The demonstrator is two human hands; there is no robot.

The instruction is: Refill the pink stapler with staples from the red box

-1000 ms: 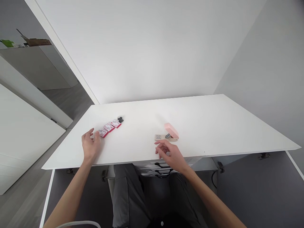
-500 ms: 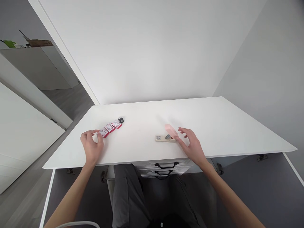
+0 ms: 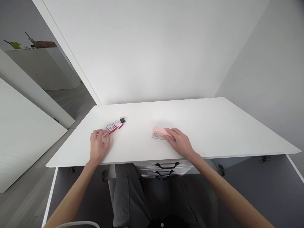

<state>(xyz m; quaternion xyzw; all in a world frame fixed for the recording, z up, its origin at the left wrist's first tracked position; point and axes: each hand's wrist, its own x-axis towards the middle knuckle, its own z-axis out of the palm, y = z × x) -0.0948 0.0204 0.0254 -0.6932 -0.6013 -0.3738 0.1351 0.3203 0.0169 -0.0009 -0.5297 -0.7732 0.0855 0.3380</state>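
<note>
My right hand [image 3: 179,142] grips the rear end of a stapler [image 3: 159,130]. The stapler has a pink top and a beige base, and it rests on the white desktop with its front pointing left. Thumb and fingers of my left hand [image 3: 98,149] are closed around the nearest small red-and-white box [image 3: 104,135], which my fingers partly cover. Two similar boxes, a middle box [image 3: 111,127] and a far box [image 3: 117,124], lie in a slanting row beyond it. Small black clips [image 3: 122,120] sit at the row's far end.
The white desktop [image 3: 201,123] meets a white wall behind and a grey wall at the right. Drawers with black handles [image 3: 167,165] are below the front edge, above my legs. A white cable [image 3: 77,223] curves near my left forearm.
The stapler's pink top has come down from a raised position over its beige base, with my right hand moving left. My left hand has closed further over the nearest box.
</note>
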